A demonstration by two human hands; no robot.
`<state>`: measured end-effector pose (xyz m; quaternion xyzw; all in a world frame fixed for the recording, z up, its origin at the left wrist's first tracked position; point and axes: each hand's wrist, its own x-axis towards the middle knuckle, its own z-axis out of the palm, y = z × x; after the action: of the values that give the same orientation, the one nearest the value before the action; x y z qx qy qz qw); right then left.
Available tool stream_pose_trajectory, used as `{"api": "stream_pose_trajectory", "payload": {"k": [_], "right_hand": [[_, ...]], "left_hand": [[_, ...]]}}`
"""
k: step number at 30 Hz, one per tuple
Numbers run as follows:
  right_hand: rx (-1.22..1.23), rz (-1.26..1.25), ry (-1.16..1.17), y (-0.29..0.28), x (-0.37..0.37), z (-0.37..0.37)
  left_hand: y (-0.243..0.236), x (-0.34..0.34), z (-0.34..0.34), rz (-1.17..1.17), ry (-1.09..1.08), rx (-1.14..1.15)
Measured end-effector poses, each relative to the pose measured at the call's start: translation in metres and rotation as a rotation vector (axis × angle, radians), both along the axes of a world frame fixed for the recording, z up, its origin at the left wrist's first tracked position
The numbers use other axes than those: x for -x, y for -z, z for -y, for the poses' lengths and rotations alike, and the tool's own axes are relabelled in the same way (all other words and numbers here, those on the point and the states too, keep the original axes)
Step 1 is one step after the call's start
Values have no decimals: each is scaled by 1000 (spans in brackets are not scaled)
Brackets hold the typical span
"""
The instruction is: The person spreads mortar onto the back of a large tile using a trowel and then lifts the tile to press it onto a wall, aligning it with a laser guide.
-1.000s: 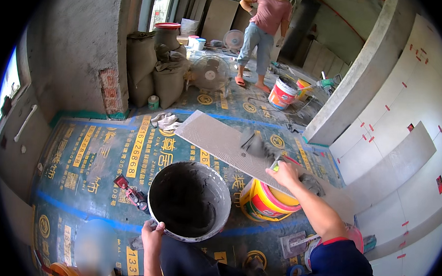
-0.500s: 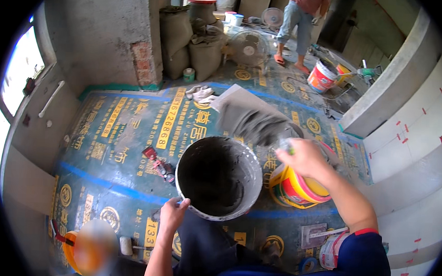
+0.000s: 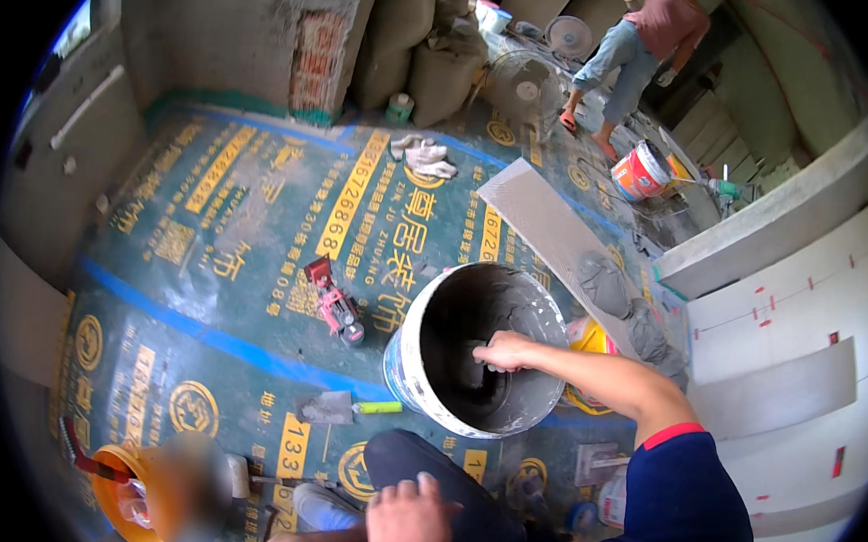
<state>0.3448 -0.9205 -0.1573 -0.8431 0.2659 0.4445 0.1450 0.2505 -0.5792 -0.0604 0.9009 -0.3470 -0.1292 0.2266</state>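
My right hand (image 3: 508,351) reaches into a white bucket (image 3: 405,353) lined with wet grey mortar, fingers closed round a tool handle; the tool's lower part is hidden. My left hand (image 3: 411,520) is off the bucket, low in front of my knee, holding nothing, fingers bent and slightly apart. Behind the bucket a long grey tile (image 3: 526,207) with a ridged coating bears mounds of mortar (image 3: 605,290), a yellow bucket (image 3: 585,392) partly visible under it. Left of the white bucket lie a trowel with a green handle (image 3: 378,406) and a red tool (image 3: 329,300).
A co-worker (image 3: 641,61) in pink stands beyond, near a red-and-white bucket (image 3: 640,174) and fans (image 3: 522,87). White gloves (image 3: 423,156) lie on the floor covering (image 3: 207,298). Sacks (image 3: 435,70) lean by the wall. An orange bucket (image 3: 114,480) is at lower left.
My right hand has moved from over the tile down into the bucket, leaving mortar on the tile. My left hand has let go of the bucket's rim. The view has tilted downward.
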Motion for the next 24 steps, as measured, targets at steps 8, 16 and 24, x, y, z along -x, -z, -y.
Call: {"api": "stream_pose_trajectory", "payload": {"k": [8, 16, 24], "right_hand": [[-50, 158, 69, -69, 10, 7], [-503, 410, 755, -126, 122, 26], [-430, 520, 1217, -243, 270, 82]], "left_hand": [[-2, -47, 17, -901, 553, -302], [90, 11, 25, -1151, 280, -138], [106, 94, -9, -1141, -4, -305]]}}
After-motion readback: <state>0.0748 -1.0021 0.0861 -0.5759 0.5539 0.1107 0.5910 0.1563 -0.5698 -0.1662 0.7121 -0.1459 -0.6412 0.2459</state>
